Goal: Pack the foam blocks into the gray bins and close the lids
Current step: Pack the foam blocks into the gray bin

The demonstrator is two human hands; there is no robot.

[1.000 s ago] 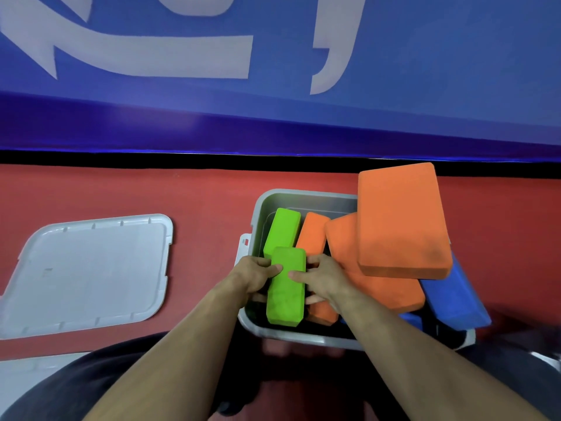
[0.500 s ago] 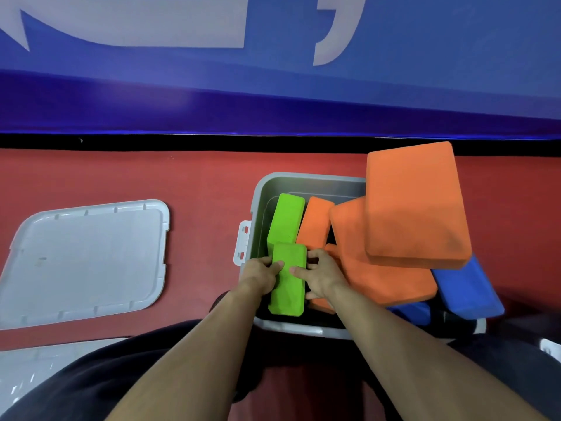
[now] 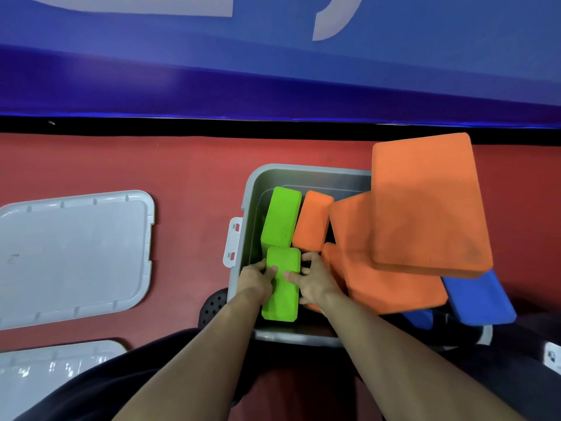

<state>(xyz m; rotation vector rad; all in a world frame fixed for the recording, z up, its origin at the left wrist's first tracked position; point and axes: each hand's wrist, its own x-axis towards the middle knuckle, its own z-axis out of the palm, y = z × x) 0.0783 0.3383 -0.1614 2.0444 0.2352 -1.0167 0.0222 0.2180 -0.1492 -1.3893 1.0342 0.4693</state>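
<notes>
Both hands are down inside the gray bin (image 3: 247, 205), gripping the near green foam block (image 3: 280, 287) between them: the left hand (image 3: 255, 279) wraps its left edge with the thumb lying on top, and the right hand (image 3: 314, 281) holds the right edge, thumb on top and fingers curled down beside it. Just beyond the hands a second green block (image 3: 280, 217) lies end to end with the held one, and an orange block (image 3: 312, 221) lies beside that. To the right of the right hand, two large orange slabs (image 3: 425, 202) are stacked askew over the bin's right side (the upper one overhangs the rim), with a blue block (image 3: 479, 299) poking out beneath; how it rests is hard to tell. Well to the left of the left hand, a gray lid (image 3: 73, 256) lies flat on the red floor (image 3: 188, 177), with another lid (image 3: 54, 369) nearer the person.
</notes>
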